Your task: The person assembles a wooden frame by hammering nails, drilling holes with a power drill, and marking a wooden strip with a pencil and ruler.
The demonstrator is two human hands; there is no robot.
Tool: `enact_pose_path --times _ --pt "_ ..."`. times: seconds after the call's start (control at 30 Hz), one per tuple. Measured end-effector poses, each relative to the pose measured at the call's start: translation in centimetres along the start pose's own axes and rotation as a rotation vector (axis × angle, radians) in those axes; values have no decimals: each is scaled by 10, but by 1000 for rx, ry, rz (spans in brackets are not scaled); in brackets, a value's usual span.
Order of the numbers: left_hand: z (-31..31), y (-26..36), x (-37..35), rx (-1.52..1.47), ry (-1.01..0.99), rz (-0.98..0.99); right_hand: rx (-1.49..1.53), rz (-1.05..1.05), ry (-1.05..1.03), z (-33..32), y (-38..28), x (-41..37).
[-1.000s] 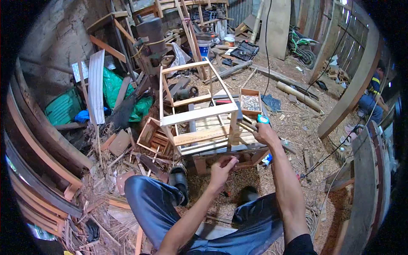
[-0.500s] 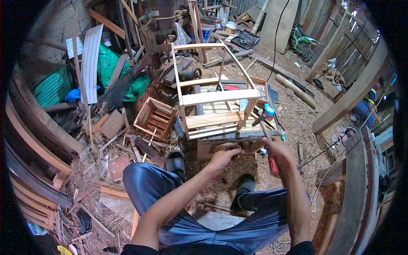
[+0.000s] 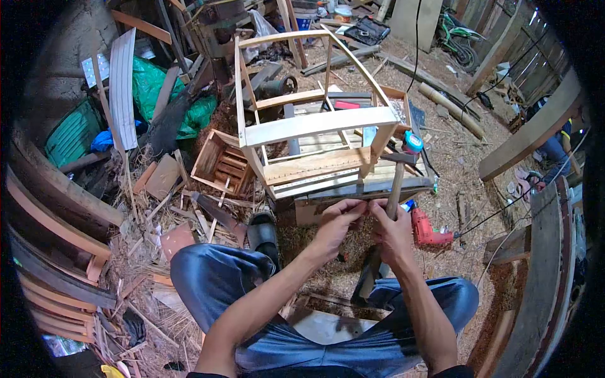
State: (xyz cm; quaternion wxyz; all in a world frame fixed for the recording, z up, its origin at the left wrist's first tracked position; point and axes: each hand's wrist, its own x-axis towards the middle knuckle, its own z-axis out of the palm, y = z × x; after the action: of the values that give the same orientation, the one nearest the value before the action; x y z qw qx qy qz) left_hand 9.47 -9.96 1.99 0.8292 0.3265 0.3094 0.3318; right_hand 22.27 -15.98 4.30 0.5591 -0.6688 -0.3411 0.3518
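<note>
My right hand (image 3: 392, 233) is closed round the wooden handle of a hammer (image 3: 396, 186), its head pointing up and away from me. Beside it, my left hand (image 3: 337, 228) is pinched, its fingertips almost touching those of the right hand. Whatever lies between the fingertips is too small to make out. Just beyond both hands stands a light wooden frame (image 3: 318, 126) with slats, resting on a low worktop (image 3: 409, 184). A row of small marks runs along its lower near rail (image 3: 315, 165).
Right of my hands lies a red power drill (image 3: 430, 228) with its cord. A blue tape measure (image 3: 413, 142) sits on the worktop's right side. Left are a wooden crate (image 3: 224, 164) and a handsaw (image 3: 217, 214). Another person (image 3: 556, 142) is at far right, partly behind a beam.
Both hands have come together, the right moving left with the hammer, which is now more upright. The view has shifted, bringing the frame closer and the drill fully into sight.
</note>
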Motion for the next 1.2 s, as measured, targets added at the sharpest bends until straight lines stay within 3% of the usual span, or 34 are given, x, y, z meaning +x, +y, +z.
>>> enact_pose_path --times 0.1,0.17,0.2,0.27,0.37,0.47,0.5,0.57,0.63,0.7,0.83,0.93,1.0,1.07,1.13,1.2 --pt "-1 -3 4 87 -18 99 51 43 14 3 -3 -2" --pt "-2 1 2 548 -16 301 59 155 89 5 -12 -5" --pt "-1 3 2 550 -17 301 61 154 91 5 -12 -5" --pt "0 8 1 887 5 548 150 210 60 5 -11 -5" --pt "-1 7 3 1037 20 635 -7 80 87 6 1 1" --pt "-4 -4 1 916 84 679 -38 3 121 -2 0 15" --pt "-5 -3 2 916 84 684 -250 -8 120 -8 -1 21" --pt "-10 1 3 884 136 386 -293 -61 148 -9 12 26" --pt "-15 7 1 817 181 351 -336 -111 178 -6 21 24" --pt "-21 13 0 801 240 257 -266 14 90 -4 24 19" --pt "-19 32 -10 1065 386 380 -274 187 25 -7 7 8" --pt "-36 49 2 1078 397 512 -327 300 -24 -10 -1 3" --pt "-40 47 3 1002 447 478 -375 272 -82 -13 5 4" --pt "-49 38 9 846 483 572 -408 217 -42 -12 2 6" --pt "-47 30 7 846 475 543 -448 161 5 -11 -9 8" --pt "-42 20 7 920 325 493 -619 -77 97 -13 -27 12"
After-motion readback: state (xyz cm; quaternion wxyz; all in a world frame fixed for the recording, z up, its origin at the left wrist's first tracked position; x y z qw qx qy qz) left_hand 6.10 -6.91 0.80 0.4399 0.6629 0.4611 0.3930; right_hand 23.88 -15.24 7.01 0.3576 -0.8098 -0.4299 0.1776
